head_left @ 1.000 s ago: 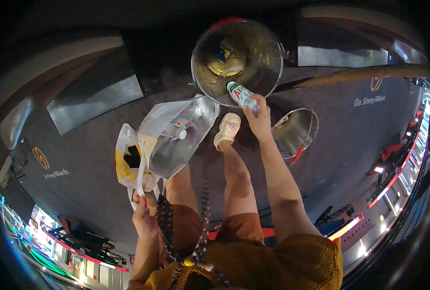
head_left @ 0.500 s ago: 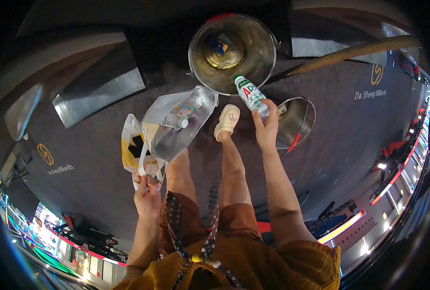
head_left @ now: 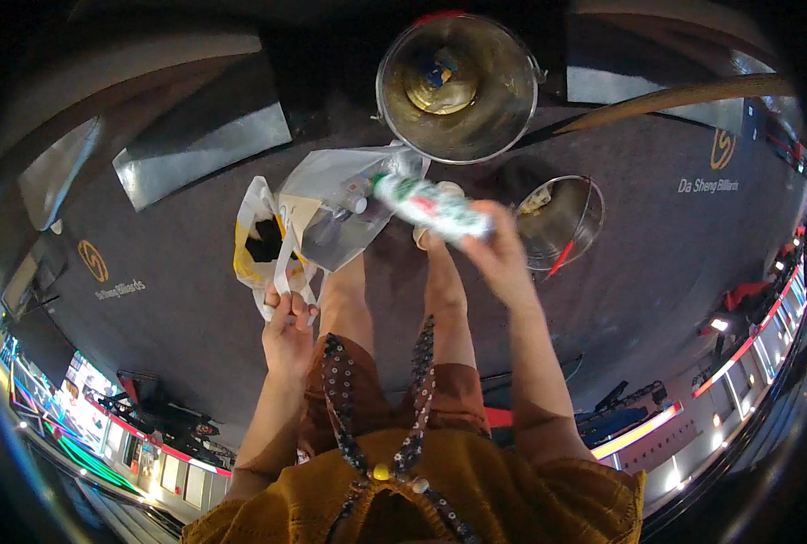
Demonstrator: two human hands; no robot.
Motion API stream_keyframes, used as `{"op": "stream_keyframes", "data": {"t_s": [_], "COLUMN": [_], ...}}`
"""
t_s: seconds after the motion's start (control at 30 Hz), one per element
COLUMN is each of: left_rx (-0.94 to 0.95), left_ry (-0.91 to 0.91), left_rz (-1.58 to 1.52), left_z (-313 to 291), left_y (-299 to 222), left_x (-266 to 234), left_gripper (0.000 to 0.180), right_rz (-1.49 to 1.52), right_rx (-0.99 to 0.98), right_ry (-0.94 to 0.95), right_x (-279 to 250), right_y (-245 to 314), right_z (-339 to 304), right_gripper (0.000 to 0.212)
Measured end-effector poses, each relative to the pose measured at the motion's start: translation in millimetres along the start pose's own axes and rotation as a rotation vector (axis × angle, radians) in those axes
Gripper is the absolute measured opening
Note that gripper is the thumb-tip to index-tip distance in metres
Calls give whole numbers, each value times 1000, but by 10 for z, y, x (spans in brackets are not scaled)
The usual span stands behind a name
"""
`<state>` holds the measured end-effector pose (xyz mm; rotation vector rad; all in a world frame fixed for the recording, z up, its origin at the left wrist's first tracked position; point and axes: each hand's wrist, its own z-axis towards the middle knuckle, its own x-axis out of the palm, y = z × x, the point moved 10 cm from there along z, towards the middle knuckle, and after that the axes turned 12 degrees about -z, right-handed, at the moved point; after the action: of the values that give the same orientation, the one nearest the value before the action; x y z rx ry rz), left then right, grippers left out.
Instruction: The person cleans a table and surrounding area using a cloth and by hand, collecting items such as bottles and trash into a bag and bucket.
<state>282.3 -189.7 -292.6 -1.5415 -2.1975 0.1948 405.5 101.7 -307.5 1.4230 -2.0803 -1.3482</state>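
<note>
My right hand [head_left: 497, 257] grips the lower end of a white plastic bottle [head_left: 430, 208] with a green cap, blurred by motion. The bottle lies nearly level, its cap close to the right edge of a translucent plastic bag [head_left: 340, 238]. Inside that bag a clear bottle with a white cap [head_left: 356, 204] shows. From the closed fingers of my left hand [head_left: 289, 330] the bag hangs by its white handles, along with a white and yellow bag [head_left: 247, 258] that has something black in it.
A large metal bucket [head_left: 523, 118] with some rubbish at its bottom stands ahead. Right of my legs is a smaller metal bucket [head_left: 584, 227] with a red handle grip. Metal plates [head_left: 208, 159] lie at the far left, and a curved brown strip [head_left: 675, 93] runs at the far right.
My right hand has swung the bottle left, from in front of the large bucket to the translucent bag, turning it flatter. My left hand keeps its hold on the bags.
</note>
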Motion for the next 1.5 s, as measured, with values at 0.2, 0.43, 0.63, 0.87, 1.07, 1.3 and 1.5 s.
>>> {"op": "stream_keyframes", "data": {"t_s": [0.2,0.43,0.63,0.87,1.07,1.3,1.5], "left_rx": [5,46,44,131,128,55,-2], "left_ry": [33,-33,-167,-276,-293,-278,-195], "left_rz": [104,159,171,129,234,327,338], "left_z": [-62,37,62,-152,-381,-224,-230], "left_y": [-95,-345,-313,-679,-1200,-1289,-1308], "left_x": [-136,-458,-648,-1188,-1695,-1724,-1543], "left_gripper": [25,24,22,18,18,10,11], "right_rz": [-427,-1485,-1236,-1279,-967,255,463], "right_rx": [55,-337,-191,160,-128,602,624], "right_ry": [-104,-638,-209,377,40,-392,-908], "right_x": [94,-678,-601,194,-250,-1124,-1736], "right_y": [-356,-107,-600,-460,-807,-875,-799], "right_z": [965,2582,3226,2199,960,-1634,-3630], "right_gripper": [53,49,62,31,21,24,27]}}
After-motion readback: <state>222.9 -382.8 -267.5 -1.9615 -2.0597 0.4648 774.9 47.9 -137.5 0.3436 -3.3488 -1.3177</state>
